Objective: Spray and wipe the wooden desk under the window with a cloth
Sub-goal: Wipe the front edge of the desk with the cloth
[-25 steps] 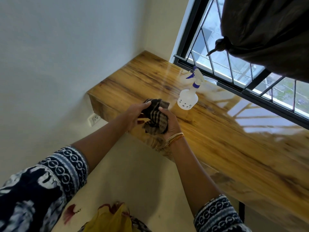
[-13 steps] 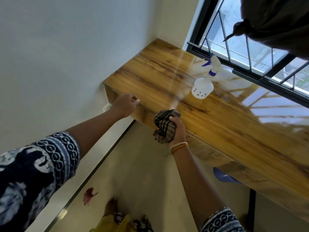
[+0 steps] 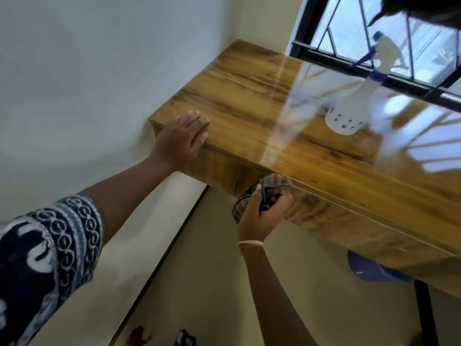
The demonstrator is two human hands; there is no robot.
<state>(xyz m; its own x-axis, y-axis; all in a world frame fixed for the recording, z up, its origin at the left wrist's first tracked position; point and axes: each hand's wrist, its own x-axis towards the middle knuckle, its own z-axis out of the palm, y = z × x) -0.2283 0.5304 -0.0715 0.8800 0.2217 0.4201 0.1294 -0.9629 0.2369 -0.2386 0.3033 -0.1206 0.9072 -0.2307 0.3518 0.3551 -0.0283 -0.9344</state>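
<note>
At the bottom left of the view a dark sleeve [image 3: 47,248] with a white pattern covers the left upper arm, and both bare forearms reach up toward the bench [image 3: 252,96]. Nearest the body, the right hand [image 3: 259,216] is curled round a bunched checked cloth [image 3: 272,188], thumb on one side and fingers on the other, holding it against the front face of the bench just below the top edge. A pale bangle [image 3: 250,243] sits on that wrist. Under the bench, to the right, part of a blue tub [image 3: 369,270] shows beside a black leg [image 3: 427,313]. Farther up, the left hand [image 3: 183,138] lies flat with straight fingers on the near left corner of the bench top, gripping nothing. Beyond it, on the glossy wooden top near the back, a white spray bottle [image 3: 349,111] with a blue trigger stands upright, well apart from both hands. Behind the bottle runs the black window frame [image 3: 324,54], with a dark curtain [image 3: 424,6] hanging at the top right. A plain wall [image 3: 99,71] closes the left side
</note>
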